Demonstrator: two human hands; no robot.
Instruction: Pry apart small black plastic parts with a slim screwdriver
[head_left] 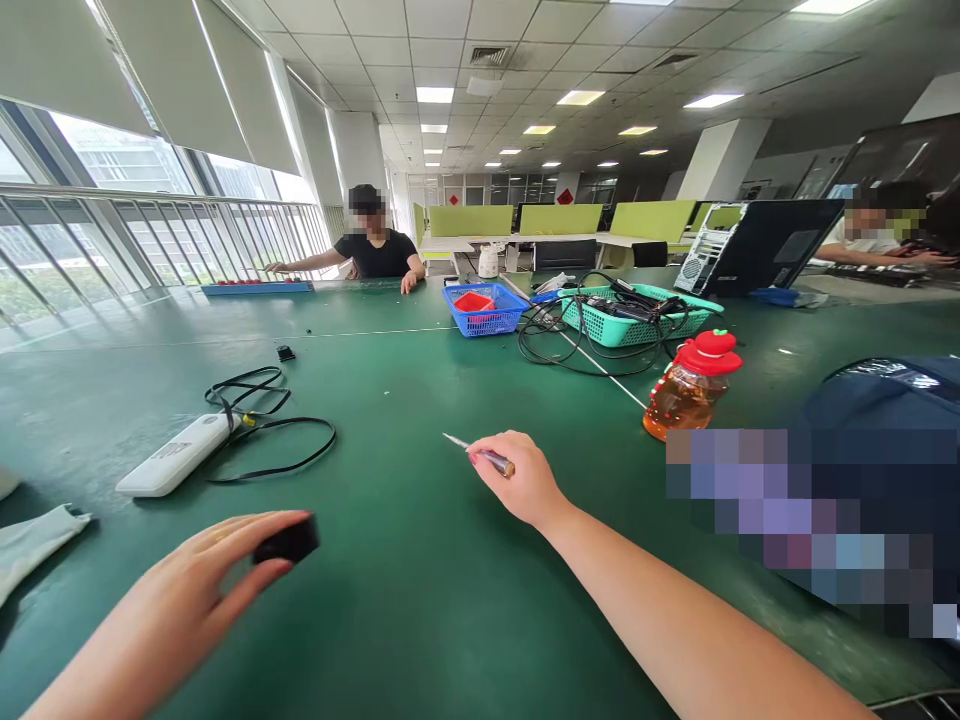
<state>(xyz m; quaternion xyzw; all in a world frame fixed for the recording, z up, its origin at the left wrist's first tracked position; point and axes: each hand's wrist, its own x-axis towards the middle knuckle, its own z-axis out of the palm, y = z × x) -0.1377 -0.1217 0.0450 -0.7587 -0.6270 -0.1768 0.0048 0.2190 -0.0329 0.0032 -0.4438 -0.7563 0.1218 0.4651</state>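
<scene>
My left hand (214, 565) is closed on a small black block (289, 540) at the lower left, pinched between thumb and fingers above the green table (397, 610). The block is slightly blurred and its kind does not show. Farther right, my right hand (521, 475) grips a small screwdriver (495, 461). Its thin metal tip points left and away from me, and its brownish handle lies partly under my fingers. The two hands are well apart, with bare green tabletop between them.
A white power strip (180, 455) with a black cord lies left. Toward the back are a blue basket (486, 322), a green basket (600, 325) of cables and a red-lidded bottle (690, 390). A person (379, 250) sits across, another (870, 235) far right. A monitor (780, 245) stands tilted.
</scene>
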